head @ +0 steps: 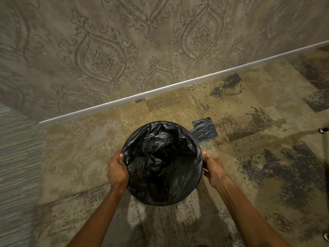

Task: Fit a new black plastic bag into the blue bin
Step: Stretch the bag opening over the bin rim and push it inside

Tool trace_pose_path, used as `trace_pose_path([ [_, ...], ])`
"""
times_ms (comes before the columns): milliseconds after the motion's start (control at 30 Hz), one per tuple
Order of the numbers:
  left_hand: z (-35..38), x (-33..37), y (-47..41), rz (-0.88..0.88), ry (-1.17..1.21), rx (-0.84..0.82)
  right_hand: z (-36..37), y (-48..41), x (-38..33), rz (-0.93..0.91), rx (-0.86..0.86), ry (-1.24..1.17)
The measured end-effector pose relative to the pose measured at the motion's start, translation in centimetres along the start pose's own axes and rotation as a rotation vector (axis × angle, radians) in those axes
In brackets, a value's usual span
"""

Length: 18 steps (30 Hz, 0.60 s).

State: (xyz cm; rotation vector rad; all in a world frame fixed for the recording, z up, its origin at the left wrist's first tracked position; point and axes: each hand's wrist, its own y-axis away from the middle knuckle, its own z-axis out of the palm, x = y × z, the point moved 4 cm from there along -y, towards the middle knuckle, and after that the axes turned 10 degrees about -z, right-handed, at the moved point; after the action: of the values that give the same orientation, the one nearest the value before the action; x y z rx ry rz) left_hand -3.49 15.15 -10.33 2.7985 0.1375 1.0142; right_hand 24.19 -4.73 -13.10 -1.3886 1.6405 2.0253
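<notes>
You've got open carpet (85, 157) left, right and near side of the bag-covered bin (161, 198), both hands (116, 171) (213, 168) already pressed against its rim sides, a folded black bag (204, 130) lying just behind-right, and the wall (124, 50) with baseboard (160, 90) close behind.

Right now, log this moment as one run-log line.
black bag lining bin, rim covered | left hand, right hand gripping rim | folded bag on carpet

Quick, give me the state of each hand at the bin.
Left hand: closed on the crinkled black plastic bag at the bin's left rim.
Right hand: gripping the bag-covered right rim.
</notes>
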Motion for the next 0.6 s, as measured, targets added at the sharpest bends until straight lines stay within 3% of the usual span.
trace_pose_path([
  [367,-0.1,0.6,0.7,-0.039,0.050,0.001,1.4,-0.6,2.2,0.180,-0.044,-0.134],
  [500,-0.5,0.5,0.5,-0.049,0.093,-0.047,1.2,1.0,1.6,0.086,-0.023,-0.137],
  [600,-1.0,-0.2,0.7,-0.135,0.148,-0.074,0.8,3.1,0.6,-0.150,0.181,-0.116],
])
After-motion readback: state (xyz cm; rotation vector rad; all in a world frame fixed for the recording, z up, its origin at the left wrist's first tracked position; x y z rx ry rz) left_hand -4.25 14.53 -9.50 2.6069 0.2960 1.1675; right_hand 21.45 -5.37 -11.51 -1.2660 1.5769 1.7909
